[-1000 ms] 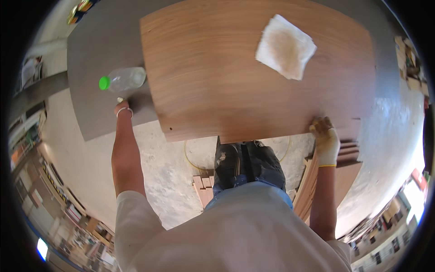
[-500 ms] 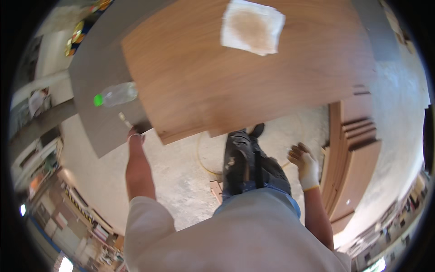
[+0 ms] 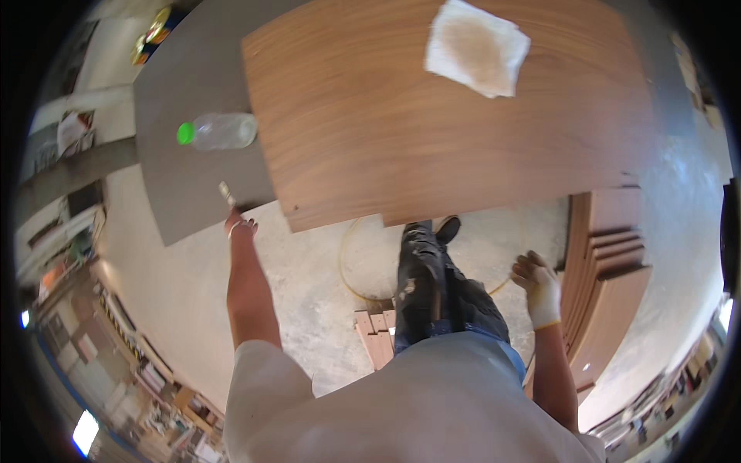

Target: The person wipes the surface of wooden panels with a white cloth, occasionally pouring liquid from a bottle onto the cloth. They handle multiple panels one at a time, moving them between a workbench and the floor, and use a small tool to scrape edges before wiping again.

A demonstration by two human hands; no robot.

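My bare left hand (image 3: 241, 221) is at the near edge of the grey tabletop, its fingers closed on a slim pale tool (image 3: 225, 193) that looks like a small brush. Beyond it a clear plastic bottle with a green cap (image 3: 224, 131) lies on its side against a wood-grain panel (image 3: 370, 123). A folded white cloth with a brown stain (image 3: 477, 48) rests on the panel's far part. My right hand (image 3: 538, 289), in a white glove with brown-stained fingers, hangs to the right of my legs. Its fingers are loosely bent and slightly apart, with nothing seen in them.
A stack of wood-grain boards (image 3: 590, 285) stands close by my right hand. More short boards (image 3: 376, 336) lie on the concrete floor by my legs, with a yellow hose (image 3: 345, 270) curving past them. The grey tabletop (image 3: 185, 185) extends left of the panel.
The view has shifted, so the panel, cloth and bottle sit farther right and higher in the picture. My left hand still holds the slim tool; my right hand still hangs at my side.
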